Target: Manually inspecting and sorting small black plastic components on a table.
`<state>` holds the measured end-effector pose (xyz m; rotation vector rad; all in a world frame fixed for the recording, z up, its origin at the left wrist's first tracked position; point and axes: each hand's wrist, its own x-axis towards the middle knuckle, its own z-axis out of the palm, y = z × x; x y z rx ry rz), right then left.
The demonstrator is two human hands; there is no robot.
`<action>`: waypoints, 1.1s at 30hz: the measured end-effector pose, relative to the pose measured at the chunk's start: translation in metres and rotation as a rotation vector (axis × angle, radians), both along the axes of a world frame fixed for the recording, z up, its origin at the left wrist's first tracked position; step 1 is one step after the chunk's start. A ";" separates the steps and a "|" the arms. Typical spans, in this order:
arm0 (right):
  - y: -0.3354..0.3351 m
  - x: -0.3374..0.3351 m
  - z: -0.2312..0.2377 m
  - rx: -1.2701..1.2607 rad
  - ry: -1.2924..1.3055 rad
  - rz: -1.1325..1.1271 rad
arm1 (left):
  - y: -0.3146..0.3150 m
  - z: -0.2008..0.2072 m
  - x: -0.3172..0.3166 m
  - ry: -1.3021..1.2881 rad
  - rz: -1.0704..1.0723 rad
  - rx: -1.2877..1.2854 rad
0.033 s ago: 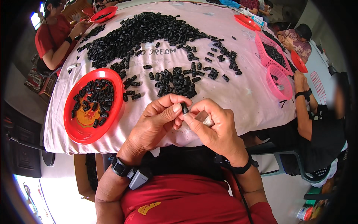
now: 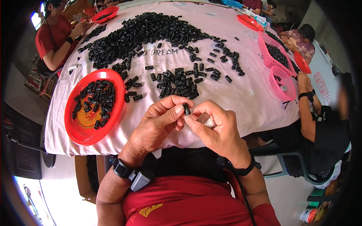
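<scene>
My left hand (image 2: 160, 116) pinches a small black cylindrical plastic part (image 2: 186, 109) between thumb and forefinger, above the table's near edge. Close against it on the right, my right hand (image 2: 222, 132) is closed around a small tool with a flat, see-through or shiny end (image 2: 204, 118) and a pale, wrapped-looking part; its exact kind is unclear. The right thumb and fingertips reach to the black part. Just beyond my hands lies a small heap of similar black parts (image 2: 177, 84). To the left, a red plate (image 2: 71, 124) holds many more of them.
A large pile of black parts (image 2: 139, 35) spreads over the pink tablecloth (image 2: 241, 109). At the right stand a pink basket (image 2: 264, 51) and a round pink basket (image 2: 277, 86). Co-workers sit on both sides, one hand (image 2: 303, 83) near the right edge.
</scene>
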<state>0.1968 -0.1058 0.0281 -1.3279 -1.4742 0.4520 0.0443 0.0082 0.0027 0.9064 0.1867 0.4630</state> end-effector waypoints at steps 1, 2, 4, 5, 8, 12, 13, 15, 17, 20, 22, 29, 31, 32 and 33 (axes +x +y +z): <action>0.001 0.001 -0.002 0.014 -0.031 -0.017 | -0.001 0.001 0.001 -0.001 -0.001 0.000; 0.002 0.002 -0.003 0.013 -0.032 -0.018 | -0.002 0.002 0.003 0.008 0.017 0.017; 0.001 0.003 -0.005 -0.020 -0.148 -0.099 | -0.002 0.003 0.003 0.017 0.035 0.033; 0.001 0.004 -0.006 -0.021 -0.148 -0.100 | -0.002 0.004 0.003 0.026 0.029 0.039; 0.003 0.006 -0.012 -0.023 -0.163 -0.148 | -0.003 0.007 0.001 0.045 0.007 0.057; 0.003 0.007 -0.010 -0.004 -0.275 -0.177 | -0.003 0.004 0.001 0.039 -0.007 0.083; 0.003 0.006 -0.008 -0.018 -0.316 -0.192 | -0.003 0.003 0.001 0.039 -0.009 0.083; 0.004 0.006 -0.009 0.008 -0.348 -0.199 | -0.003 0.002 0.002 0.029 -0.039 0.082; 0.004 0.007 -0.009 0.034 -0.381 -0.208 | -0.005 0.004 0.004 0.038 -0.029 0.075; 0.003 0.007 -0.007 0.020 -0.429 -0.215 | -0.004 0.001 0.003 0.039 -0.024 0.078; 0.002 0.007 -0.004 -0.034 -0.442 -0.203 | -0.003 -0.001 0.002 0.032 -0.033 0.085; 0.003 0.007 -0.006 -0.035 -0.464 -0.243 | -0.004 0.006 0.002 0.057 -0.038 0.070; 0.002 0.007 -0.003 -0.036 -0.496 -0.233 | -0.004 0.005 0.002 0.056 -0.032 0.073; 0.003 0.008 -0.005 -0.034 -0.497 -0.233 | -0.003 0.003 0.002 0.054 -0.037 0.076; 0.005 0.009 -0.008 0.028 -0.506 -0.245 | -0.003 0.003 0.001 0.052 -0.042 0.079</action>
